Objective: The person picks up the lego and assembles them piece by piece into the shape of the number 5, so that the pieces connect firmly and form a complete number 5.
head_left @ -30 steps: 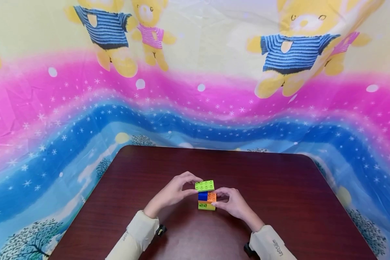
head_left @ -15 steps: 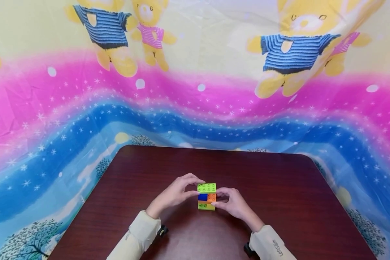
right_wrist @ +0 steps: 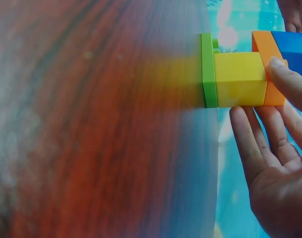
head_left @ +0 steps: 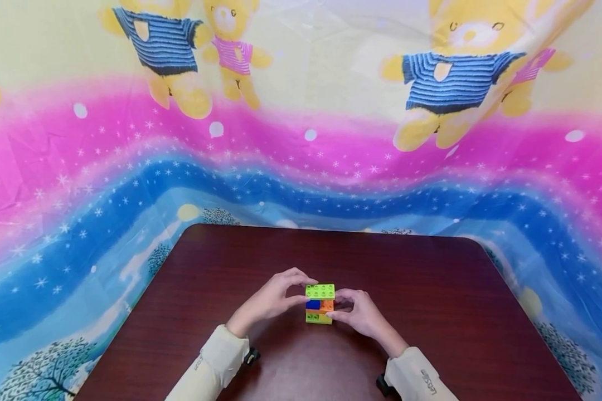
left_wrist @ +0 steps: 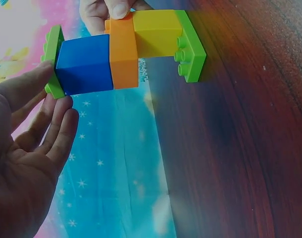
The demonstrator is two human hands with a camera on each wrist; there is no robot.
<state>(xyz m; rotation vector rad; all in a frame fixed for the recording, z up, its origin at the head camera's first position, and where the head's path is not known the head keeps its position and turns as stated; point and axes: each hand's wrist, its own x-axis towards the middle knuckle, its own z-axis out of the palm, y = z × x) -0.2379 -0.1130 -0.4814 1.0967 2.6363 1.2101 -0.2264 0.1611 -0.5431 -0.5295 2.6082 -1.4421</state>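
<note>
A stack of toy building bricks stands upright on the table. At its foot lies a lime green plate (left_wrist: 192, 47), with a yellow block (right_wrist: 240, 79) on one side of it and bare studs on the other. Above the yellow block comes an orange brick (left_wrist: 124, 54), then a blue block (left_wrist: 84, 65). My left hand (head_left: 273, 298) pinches a second lime green plate (head_left: 320, 291) by its left end, right at the top of the blue block. From the right, my right hand (head_left: 363, 316) grips the orange brick, thumb on its near face.
The dark red-brown wooden table (head_left: 406, 278) reaches out on all sides of the stack. Behind it hangs a colourful cloth (head_left: 291, 167) printed with bears and snowflakes. Cream sleeves (head_left: 416, 370) with black wrist devices cover both forearms.
My left hand has moved slightly right and down with the upper green plate, which has straightened and now sits over the blue block. My right hand has stayed still on the stack.
</note>
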